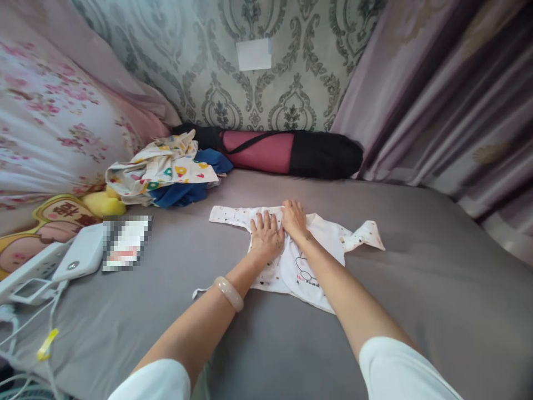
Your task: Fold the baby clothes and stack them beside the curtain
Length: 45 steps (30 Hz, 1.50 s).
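Pointing its hem (306, 298) toward the bed's (416, 266) near edge, sleeves (231, 215) crosswise, the shirt (293, 272) lies under the splayed left hand (267, 240) — right hand (293, 219) curled, perhaps pinching.

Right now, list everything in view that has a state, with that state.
Baby shirt: spread out, one sleeve straight, the other bent.
Left hand: flat on the shirt, fingers spread.
Right hand: on the shirt, fingers bent; grip unclear.
Bracelet: worn on the left arm.
Clothes: heaped, crumpled.
Long bag: lying lengthwise.
Curtain: hanging in folds.
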Motion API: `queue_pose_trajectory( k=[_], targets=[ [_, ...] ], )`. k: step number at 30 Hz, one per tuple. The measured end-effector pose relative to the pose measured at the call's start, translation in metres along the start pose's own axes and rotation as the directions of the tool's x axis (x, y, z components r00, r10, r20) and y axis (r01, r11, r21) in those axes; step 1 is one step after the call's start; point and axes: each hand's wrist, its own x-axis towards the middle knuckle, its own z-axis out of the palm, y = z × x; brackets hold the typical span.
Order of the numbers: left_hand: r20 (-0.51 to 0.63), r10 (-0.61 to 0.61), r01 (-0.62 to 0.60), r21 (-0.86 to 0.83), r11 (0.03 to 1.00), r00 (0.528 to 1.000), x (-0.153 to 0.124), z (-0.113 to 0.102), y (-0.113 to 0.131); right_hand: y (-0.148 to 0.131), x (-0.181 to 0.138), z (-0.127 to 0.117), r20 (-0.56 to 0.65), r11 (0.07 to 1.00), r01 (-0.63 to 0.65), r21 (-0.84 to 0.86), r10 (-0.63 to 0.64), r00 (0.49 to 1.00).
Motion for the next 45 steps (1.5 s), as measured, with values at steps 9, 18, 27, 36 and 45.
queue_pose_trajectory(
  k=[9,18,27,36,45],
  targets=[
    [-0.031,0.039,-0.043,-0.129,0.991,0.999,0.007,-0.033,0.009,0.079,-0.008,-0.062,0.048,0.974,-0.16,0.159,0.154,0.987],
    [-0.023,0.494,-0.495,-0.021,0.869,0.869,-0.007,-0.011,0.061,0.098,-0.033,-0.053,0.157,0.993,-0.099,-0.056,0.107,0.982],
    [0.023,0.36,-0.361,0.068,0.93,0.933,-0.02,0.003,0.058,0.088,-0.04,-0.043,-0.025,0.982,-0.107,-0.158,0.104,0.994],
    [0.033,0.331,-0.333,0.072,0.94,0.943,-0.018,0.009,0.059,0.091,-0.041,-0.032,-0.069,0.977,-0.114,-0.182,0.103,0.992],
    [0.103,0.355,-0.354,-0.027,0.935,0.929,-0.015,-0.016,0.062,0.167,-0.059,-0.116,-0.033,0.935,-0.299,0.19,0.31,0.95]
  ],
)
